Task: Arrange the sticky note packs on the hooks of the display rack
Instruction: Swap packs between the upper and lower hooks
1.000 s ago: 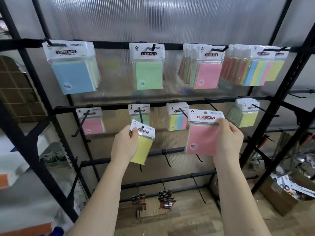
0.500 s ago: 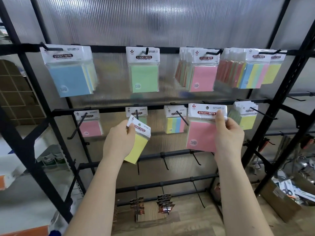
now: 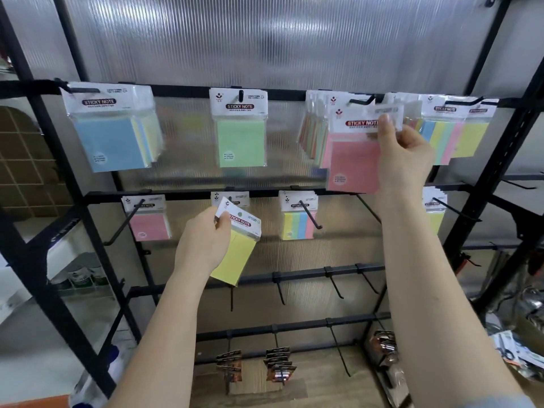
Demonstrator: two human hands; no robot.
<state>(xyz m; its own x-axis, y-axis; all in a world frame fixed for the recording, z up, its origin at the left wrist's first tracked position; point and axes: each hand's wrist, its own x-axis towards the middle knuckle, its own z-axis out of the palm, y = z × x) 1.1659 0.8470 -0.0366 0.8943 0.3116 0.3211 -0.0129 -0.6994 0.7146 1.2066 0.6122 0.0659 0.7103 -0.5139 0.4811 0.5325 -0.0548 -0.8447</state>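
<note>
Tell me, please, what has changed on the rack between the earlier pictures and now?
The right hand has lifted the pink pack from the middle row up to the top-row hook with the other pink packs. The left hand still holds the yellow pack at the middle row. The hung packs stayed put.

Black display rack [image 3: 188, 195], horizontal bars with hooks. Top bar: blue pack [image 3: 113, 142], green pack [image 3: 240, 136], pink packs [image 3: 313, 134], multicolour packs [image 3: 447, 134]. Second bar: small pink pack [image 3: 148, 222], striped pack [image 3: 297, 220], yellow pack [image 3: 435, 213]. Lower hooks [image 3: 335, 285] bare; dark carded items [image 3: 278, 365] hung lowest.
</note>
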